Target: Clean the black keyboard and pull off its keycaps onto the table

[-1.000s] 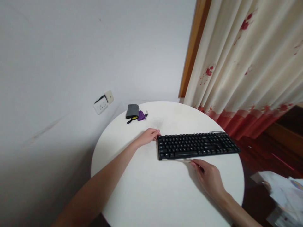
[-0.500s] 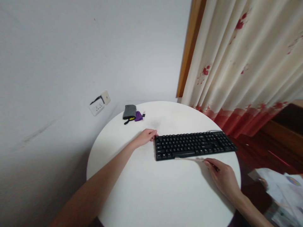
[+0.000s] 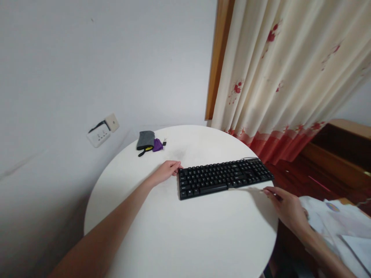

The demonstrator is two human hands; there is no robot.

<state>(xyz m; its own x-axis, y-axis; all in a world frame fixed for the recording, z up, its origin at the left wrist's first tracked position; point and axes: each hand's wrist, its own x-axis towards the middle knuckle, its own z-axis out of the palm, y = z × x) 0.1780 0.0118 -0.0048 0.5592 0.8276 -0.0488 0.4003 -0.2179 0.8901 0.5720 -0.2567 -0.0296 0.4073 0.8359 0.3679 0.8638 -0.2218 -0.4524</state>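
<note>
A black keyboard (image 3: 223,177) lies on the white round table (image 3: 185,231). At its far left corner, my left hand (image 3: 167,171) is closed, the fingertips pinching the keyboard's edge. My right hand (image 3: 285,204) is closed on a thin, pale, stick-like tool (image 3: 249,189). Its kind is too slim and blurred to make out. The tool's far tip meets the keyboard's near edge, just right of the space bar. My right hand itself is off the keyboard, over the table's right side.
Toward the back left of the table lie a folded grey cloth (image 3: 145,139), a purple cloth (image 3: 157,145) and a small black clip (image 3: 164,143). A wall socket (image 3: 99,135) is at the left. Beyond the table's right edge are a white plastic bag (image 3: 336,216) and a curtain (image 3: 275,88).
My right hand has drawn the tool rightward along the keyboard's near edge. My left hand stays at the left corner. The whole view has turned slightly right.
</note>
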